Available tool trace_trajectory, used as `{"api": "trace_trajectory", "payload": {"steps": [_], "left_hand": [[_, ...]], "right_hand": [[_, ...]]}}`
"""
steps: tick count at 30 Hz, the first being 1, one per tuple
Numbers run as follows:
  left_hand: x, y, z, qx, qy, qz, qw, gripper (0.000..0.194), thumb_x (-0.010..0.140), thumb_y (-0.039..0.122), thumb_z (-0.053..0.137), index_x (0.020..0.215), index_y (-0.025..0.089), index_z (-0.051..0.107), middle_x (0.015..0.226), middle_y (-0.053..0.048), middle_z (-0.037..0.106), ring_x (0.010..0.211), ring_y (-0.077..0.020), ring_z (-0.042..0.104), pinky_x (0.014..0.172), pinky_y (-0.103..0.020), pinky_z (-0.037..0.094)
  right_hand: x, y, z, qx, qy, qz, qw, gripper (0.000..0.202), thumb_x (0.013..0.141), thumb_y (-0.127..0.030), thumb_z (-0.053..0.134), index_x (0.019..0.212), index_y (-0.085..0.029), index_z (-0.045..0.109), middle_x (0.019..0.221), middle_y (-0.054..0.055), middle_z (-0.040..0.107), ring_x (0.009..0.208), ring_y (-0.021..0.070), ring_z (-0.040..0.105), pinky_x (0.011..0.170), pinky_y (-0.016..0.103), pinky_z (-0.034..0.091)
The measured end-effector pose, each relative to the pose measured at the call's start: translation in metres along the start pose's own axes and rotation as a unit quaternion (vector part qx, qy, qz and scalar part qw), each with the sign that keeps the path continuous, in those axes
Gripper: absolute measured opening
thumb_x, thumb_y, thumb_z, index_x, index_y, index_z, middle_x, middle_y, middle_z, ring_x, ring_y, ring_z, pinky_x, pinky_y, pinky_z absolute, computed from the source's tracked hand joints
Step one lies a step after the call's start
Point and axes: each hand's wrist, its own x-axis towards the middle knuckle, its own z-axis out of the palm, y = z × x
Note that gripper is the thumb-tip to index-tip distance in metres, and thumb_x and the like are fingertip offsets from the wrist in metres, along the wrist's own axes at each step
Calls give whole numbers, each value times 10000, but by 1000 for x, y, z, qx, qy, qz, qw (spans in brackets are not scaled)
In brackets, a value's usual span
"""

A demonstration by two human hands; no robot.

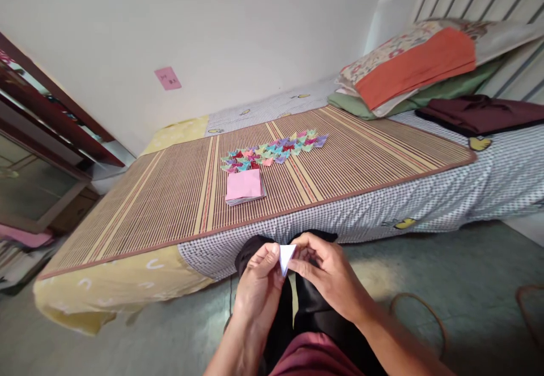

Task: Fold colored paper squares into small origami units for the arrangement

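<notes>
Between my two hands, just above my knees, is a small folded paper triangle [286,258], pale white-lilac, with one point facing down. My left hand [262,274] pinches its left edge between thumb and fingers. On the other side, the thumb and fingers of my right hand [318,262] close on its right edge. Past my hands, a stack of paper sheets [244,185] with a pink one on top lies on the striped mat. Right behind it are rows of small folded paper pieces [276,150] in many colours.
The striped bamboo mat [178,194] covers a bed with a checked sheet [340,217]. Pillows [416,64] and a folded maroon cloth [480,112] lie at the right end. A pink paper [168,78] is on the wall. A cord [425,308] curves on the floor.
</notes>
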Motion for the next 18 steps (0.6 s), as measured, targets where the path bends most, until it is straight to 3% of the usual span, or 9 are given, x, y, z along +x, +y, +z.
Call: {"api": "trace_trajectory", "payload": {"steps": [5, 8, 13, 18], "left_hand": [[3, -3, 0, -62, -6, -56, 996, 405, 516, 257, 1061, 665, 130, 705, 634, 31, 610, 547, -57, 504, 485, -142, 407], [2, -5, -1, -41, -21, -43, 998, 375, 573, 291, 1043, 671, 133, 717, 634, 25, 614, 559, -66, 513, 515, -157, 430], [-5, -12, 1, 75, -30, 19, 997, 329, 730, 413, 950, 736, 139, 769, 691, -7, 651, 651, -102, 562, 607, -192, 464], [-11, -14, 8, 111, -56, 23, 992, 405, 784, 522, 884, 815, 123, 820, 723, -55, 719, 672, -145, 622, 678, -259, 522]], "right_hand": [[-1, 0, 1, 41, -16, 1, 999, 97, 969, -273, 663, 910, -199, 685, 809, 13, 703, 748, 172, 688, 705, 265, 554], [-2, 1, 1, 13, 6, -23, 1000, 67, 947, -194, 625, 971, -206, 686, 823, 9, 705, 750, 171, 692, 695, 262, 558], [-3, 3, 7, -114, 100, -161, 975, 239, 929, -63, 560, 993, -231, 717, 894, 27, 692, 809, 177, 683, 717, 271, 547], [-4, 11, 7, -212, 125, -248, 937, 321, 972, -17, 506, 1016, -241, 731, 870, 42, 621, 808, 192, 664, 732, 303, 578]]}}
